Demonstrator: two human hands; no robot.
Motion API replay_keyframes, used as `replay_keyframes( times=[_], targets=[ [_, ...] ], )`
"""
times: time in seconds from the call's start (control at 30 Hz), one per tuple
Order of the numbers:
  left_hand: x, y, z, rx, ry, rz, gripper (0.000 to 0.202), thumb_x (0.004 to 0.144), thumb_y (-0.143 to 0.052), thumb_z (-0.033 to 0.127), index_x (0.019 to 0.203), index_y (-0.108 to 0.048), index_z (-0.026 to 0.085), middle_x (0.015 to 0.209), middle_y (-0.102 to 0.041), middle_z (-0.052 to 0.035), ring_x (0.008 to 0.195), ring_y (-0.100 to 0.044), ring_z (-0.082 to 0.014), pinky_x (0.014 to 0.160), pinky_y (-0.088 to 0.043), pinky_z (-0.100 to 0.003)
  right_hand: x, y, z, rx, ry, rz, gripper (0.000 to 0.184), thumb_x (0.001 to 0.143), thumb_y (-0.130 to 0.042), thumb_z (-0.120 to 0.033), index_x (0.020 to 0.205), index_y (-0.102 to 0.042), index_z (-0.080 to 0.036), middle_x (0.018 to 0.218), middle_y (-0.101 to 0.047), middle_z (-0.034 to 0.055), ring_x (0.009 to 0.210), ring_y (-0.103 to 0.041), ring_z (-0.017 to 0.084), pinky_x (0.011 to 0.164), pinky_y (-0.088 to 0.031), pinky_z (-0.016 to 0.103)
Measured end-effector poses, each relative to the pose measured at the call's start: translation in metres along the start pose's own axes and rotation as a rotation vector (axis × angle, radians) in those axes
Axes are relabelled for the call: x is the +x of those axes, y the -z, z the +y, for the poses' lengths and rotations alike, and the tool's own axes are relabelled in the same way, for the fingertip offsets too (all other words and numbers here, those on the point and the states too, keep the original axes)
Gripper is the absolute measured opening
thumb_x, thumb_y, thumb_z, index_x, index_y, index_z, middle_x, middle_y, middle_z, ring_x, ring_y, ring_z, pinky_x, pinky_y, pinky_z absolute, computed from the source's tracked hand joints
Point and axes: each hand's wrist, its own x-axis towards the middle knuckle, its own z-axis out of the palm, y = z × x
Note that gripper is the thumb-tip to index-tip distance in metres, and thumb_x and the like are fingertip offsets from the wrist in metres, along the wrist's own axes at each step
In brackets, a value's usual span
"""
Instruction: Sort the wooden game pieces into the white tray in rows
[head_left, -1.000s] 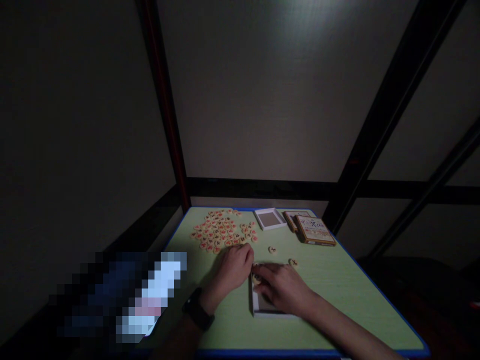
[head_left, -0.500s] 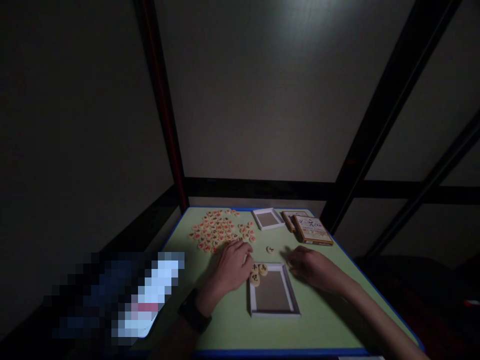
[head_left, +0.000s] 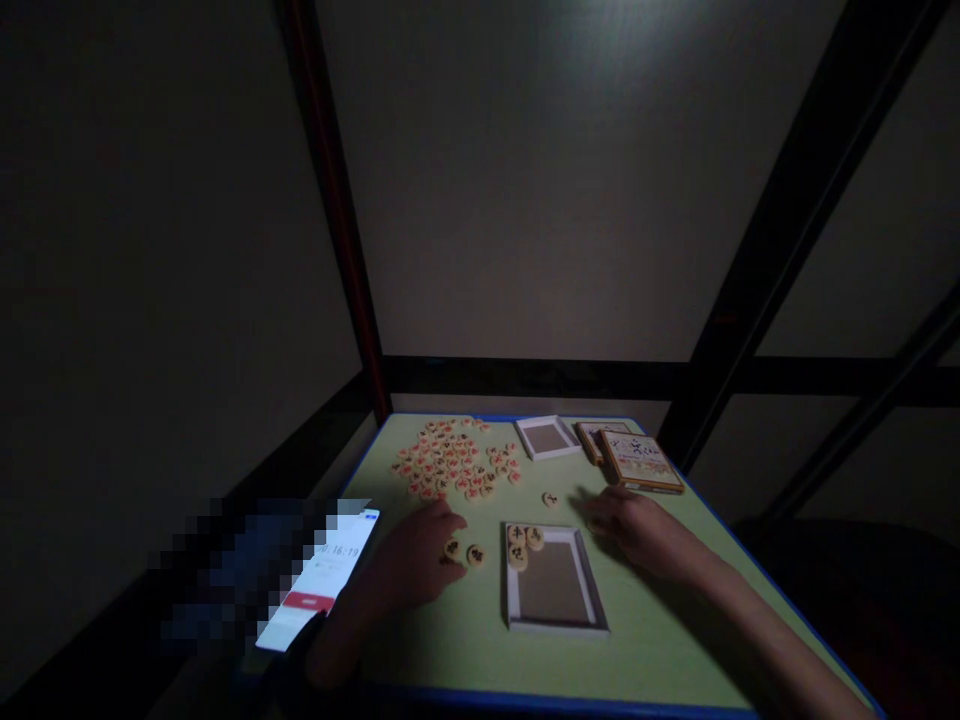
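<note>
My left hand is low over the table, thumb and forefinger apart, beside two round Chinese chess pieces with dark characters. Right of it lies a shallow white open box with three dark-lettered pieces in its far left corner. My right hand rests past the box's far right corner, fingers curled together, with a pale edge of what looks like a chess piece at the fingertips. One single piece lies on the table between the box and the loose pile.
Many loose pieces, mostly red-lettered, spread over the far left of the green table. Another shallow white box stands at the back. Two printed boxes lie at the far right. A lit phone is at the left edge.
My left hand has moved left and toward me, away from the box; two dark-lettered pieces now show beside its fingers. My right hand has hardly moved. The view has shifted slightly.
</note>
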Motion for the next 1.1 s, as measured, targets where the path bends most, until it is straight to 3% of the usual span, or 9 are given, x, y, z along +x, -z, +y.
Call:
replay_keyframes(
  times=[0.1,0.27,0.43,0.57,0.67,0.73,0.9,1.0,1.1],
  targets=[
    [-0.005,-0.003,-0.005,0.035,0.071,-0.045,0.036,0.076,-0.061,0.020,0.112,-0.064,0.019,0.122,-0.062,-0.0087,0.112,-0.059,-0.0261,0.097,-0.045,-0.038,0.006,0.003,-0.015,0.025,0.039,0.072,0.021,0.091,-0.051,-0.015,0.097,-0.071,-0.016,0.094,-0.067,0.0100,0.082,-0.065,0.021,0.073,-0.048,0.030],
    [-0.002,-0.006,-0.002,-0.004,0.093,-0.060,0.011,0.081,-0.052,0.014,0.087,-0.058,0.020,0.106,-0.063,-0.0059,0.096,-0.060,-0.0209,0.087,-0.046,-0.033,0.022,0.005,-0.052,0.114,0.186,0.111,0.024,0.095,-0.047,-0.013,0.094,-0.071,-0.016,0.092,-0.068,0.0092,0.082,-0.066,0.019,0.075,-0.050,0.029],
    [-0.001,-0.008,0.009,-0.084,0.130,0.065,0.008,0.087,-0.047,0.020,0.086,-0.055,0.020,0.100,-0.066,-0.0068,0.094,-0.061,-0.0219,0.084,-0.046,-0.033,0.027,-0.012,-0.085,0.212,0.305,0.112,0.020,0.095,-0.051,-0.015,0.102,-0.070,-0.017,0.094,-0.069,0.0083,0.085,-0.067,0.019,0.077,-0.053,0.029],
    [0.005,-0.017,0.023,-0.426,0.118,0.252,0.010,0.084,-0.054,0.027,0.089,-0.058,0.020,0.092,-0.070,-0.0054,0.089,-0.065,-0.0209,0.081,-0.050,-0.031,0.027,-0.035,-0.101,0.144,0.413,0.243,0.034,0.096,-0.052,-0.018,0.129,-0.058,-0.018,0.119,-0.065,0.0133,0.101,-0.065,0.021,0.085,-0.056,0.031],
    [0.011,-0.024,0.031,-0.742,0.085,0.199,0.021,0.078,-0.060,0.031,0.094,-0.060,0.018,0.086,-0.071,-0.0050,0.079,-0.068,-0.0202,0.066,-0.052,-0.028,0.025,-0.042,-0.102,-0.006,0.514,0.375,0.032,0.098,-0.049,-0.018,0.128,-0.060,-0.018,0.115,-0.067,0.0136,0.100,-0.066,0.022,0.084,-0.056,0.032],
    [0.013,-0.025,0.033,-0.821,0.059,0.136,0.028,0.076,-0.063,0.034,0.098,-0.062,0.017,0.089,-0.071,-0.0057,0.080,-0.068,-0.0210,0.063,-0.052,-0.028,0.021,-0.039,-0.097,-0.085,0.554,0.437,0.026,0.099,-0.048,-0.017,0.120,-0.064,-0.016,0.106,-0.069,0.0126,0.094,-0.067,0.021,0.080,-0.056,0.031],
    [0.011,-0.018,0.021,-0.475,0.020,0.221,0.023,0.080,-0.063,0.030,0.099,-0.067,0.018,0.100,-0.071,-0.0069,0.094,-0.065,-0.0216,0.084,-0.051,-0.033,0.002,-0.023,-0.075,-0.082,0.418,0.382,0.020,0.098,-0.052,-0.021,0.098,-0.072,-0.017,0.082,-0.068,0.0067,0.069,-0.063,0.016,0.062,-0.049,0.024],
    [0.010,-0.020,0.012,-0.236,-0.011,0.177,0.020,0.080,-0.063,0.023,0.098,-0.069,0.018,0.106,-0.068,-0.0079,0.101,-0.062,-0.0227,0.093,-0.048,-0.035,-0.005,-0.026,-0.061,-0.055,0.402,0.257,0.019,0.095,-0.056,-0.020,0.096,-0.075,-0.020,0.079,-0.071,0.0054,0.070,-0.065,0.017,0.065,-0.049,0.025],
    [0.011,-0.028,0.009,-0.162,0.001,0.095,0.018,0.082,-0.061,0.020,0.098,-0.068,0.016,0.108,-0.065,-0.0087,0.102,-0.061,-0.0215,0.095,-0.046,-0.033,-0.006,-0.034,-0.053,-0.035,0.400,0.161,0.023,0.094,-0.054,-0.016,0.099,-0.077,-0.021,0.084,-0.075,0.0071,0.079,-0.068,0.018,0.074,-0.051,0.027]
  ],
)
